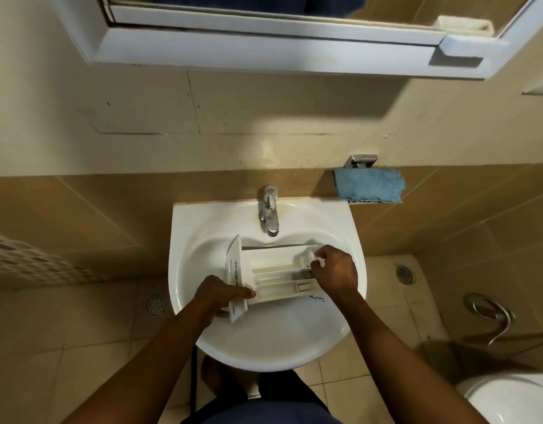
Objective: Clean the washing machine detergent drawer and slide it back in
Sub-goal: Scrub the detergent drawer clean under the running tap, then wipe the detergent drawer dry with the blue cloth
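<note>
Pinching one drawer (276, 261) in one sink (264, 341) are two grips, left hand (215, 298) at front, right hand (336, 272) rear.

A white detergent drawer (279, 273) lies in a white sink (264, 341), a blue cloth (369, 185) hangs far right, against beige tiles (80, 209).

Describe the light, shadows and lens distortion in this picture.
Head view: warm light pools on the wall above the tap; the cabinet casts a dark shadow below it; the wide lens bends edges near the borders; the drawer looks sharp.
</note>
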### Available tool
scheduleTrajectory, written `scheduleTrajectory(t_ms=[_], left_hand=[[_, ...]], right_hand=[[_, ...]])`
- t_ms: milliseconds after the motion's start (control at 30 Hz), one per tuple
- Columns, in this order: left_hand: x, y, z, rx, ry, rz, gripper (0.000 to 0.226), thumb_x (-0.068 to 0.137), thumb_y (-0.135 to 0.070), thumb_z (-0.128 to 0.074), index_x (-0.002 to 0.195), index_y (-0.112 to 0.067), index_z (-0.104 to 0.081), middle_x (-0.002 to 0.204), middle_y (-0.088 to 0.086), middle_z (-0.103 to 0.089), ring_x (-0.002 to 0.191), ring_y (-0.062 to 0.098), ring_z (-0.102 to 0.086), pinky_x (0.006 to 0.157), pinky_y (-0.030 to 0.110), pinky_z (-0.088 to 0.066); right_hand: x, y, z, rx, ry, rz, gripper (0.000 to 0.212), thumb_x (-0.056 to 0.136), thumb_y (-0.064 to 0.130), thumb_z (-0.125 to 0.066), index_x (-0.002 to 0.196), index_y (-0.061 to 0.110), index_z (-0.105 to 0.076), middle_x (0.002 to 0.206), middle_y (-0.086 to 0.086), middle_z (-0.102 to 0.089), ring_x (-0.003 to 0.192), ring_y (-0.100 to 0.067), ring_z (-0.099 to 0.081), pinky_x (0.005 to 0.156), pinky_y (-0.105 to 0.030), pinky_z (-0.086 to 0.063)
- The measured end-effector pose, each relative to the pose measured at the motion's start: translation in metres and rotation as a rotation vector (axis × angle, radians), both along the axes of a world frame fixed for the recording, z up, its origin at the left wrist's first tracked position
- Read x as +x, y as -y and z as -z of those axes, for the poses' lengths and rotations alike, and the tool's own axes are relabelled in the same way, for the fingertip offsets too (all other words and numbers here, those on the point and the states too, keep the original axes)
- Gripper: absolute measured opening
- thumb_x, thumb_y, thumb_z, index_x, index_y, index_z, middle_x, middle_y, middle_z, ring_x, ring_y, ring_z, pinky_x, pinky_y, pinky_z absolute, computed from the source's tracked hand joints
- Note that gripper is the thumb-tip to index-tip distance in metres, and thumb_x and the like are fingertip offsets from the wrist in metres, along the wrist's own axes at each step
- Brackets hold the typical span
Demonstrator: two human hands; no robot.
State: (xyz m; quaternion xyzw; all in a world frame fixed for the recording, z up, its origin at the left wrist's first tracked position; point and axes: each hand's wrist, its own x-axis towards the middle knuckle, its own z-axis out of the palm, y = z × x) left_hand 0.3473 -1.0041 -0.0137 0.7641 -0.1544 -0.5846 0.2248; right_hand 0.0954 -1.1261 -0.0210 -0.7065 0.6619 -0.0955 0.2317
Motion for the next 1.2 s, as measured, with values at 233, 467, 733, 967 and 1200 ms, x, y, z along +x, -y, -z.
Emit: scheduleTrajectory(t_ms=[233,467,733,967,1200], left_hand=[[-0.014,0.033,-0.018,-0.161,0.531,0.208,0.080,0.076,-0.057,-0.081,0.135,-0.011,-0.054,0.129,0.013,-0.059,0.119,0.033,-0.059,0.096,0.039,-0.049],[-0.038,0.056,-0.051,-0.275,0.672,0.382,0.049,0.088,-0.045,-0.066,0.128,-0.019,-0.055,0.127,0.012,-0.054,0.123,0.034,-0.051,0.098,0.039,-0.048],[-0.063,0.089,-0.071,-0.470,0.576,0.381,0.031,0.085,-0.041,-0.070,0.111,-0.025,-0.067,0.121,0.005,-0.064,0.116,0.028,-0.059,0.096,0.037,-0.050],[-0.076,0.101,-0.076,-0.494,0.599,0.290,0.029,0.079,-0.046,-0.058,0.092,-0.020,-0.063,0.112,0.001,-0.070,0.109,0.024,-0.065,0.086,0.027,-0.045],[-0.090,0.096,-0.082,-0.500,0.591,0.157,0.027,0.089,-0.030,-0.069,0.113,-0.016,-0.069,0.110,-0.001,-0.070,0.095,0.018,-0.063,0.078,0.027,-0.042]], right_hand=[[0.014,-0.018,-0.011,0.072,0.090,-0.199,0.022,0.079,0.009,-0.070,0.096,0.018,-0.079,0.097,-0.002,-0.076,0.087,-0.021,-0.070,0.081,-0.030,-0.057],[0.003,-0.028,-0.036,0.157,0.064,-0.196,0.033,0.074,0.033,-0.065,0.104,0.027,-0.077,0.106,0.006,-0.074,0.098,-0.014,-0.068,0.081,-0.025,-0.053],[-0.032,0.022,-0.116,-0.222,0.124,-0.200,0.022,0.084,0.022,-0.062,0.099,0.021,-0.078,0.095,0.007,-0.077,0.085,-0.011,-0.070,0.079,-0.030,-0.056],[-0.027,0.093,-0.170,-0.399,0.050,-0.283,0.013,0.085,0.024,-0.071,0.096,0.023,-0.079,0.093,0.003,-0.076,0.084,-0.016,-0.069,0.068,-0.026,-0.049],[-0.035,0.126,-0.144,-0.202,-0.137,-0.596,0.053,0.079,0.038,-0.082,0.125,0.016,-0.067,0.118,-0.006,-0.065,0.106,-0.025,-0.063,0.087,-0.033,-0.050]])
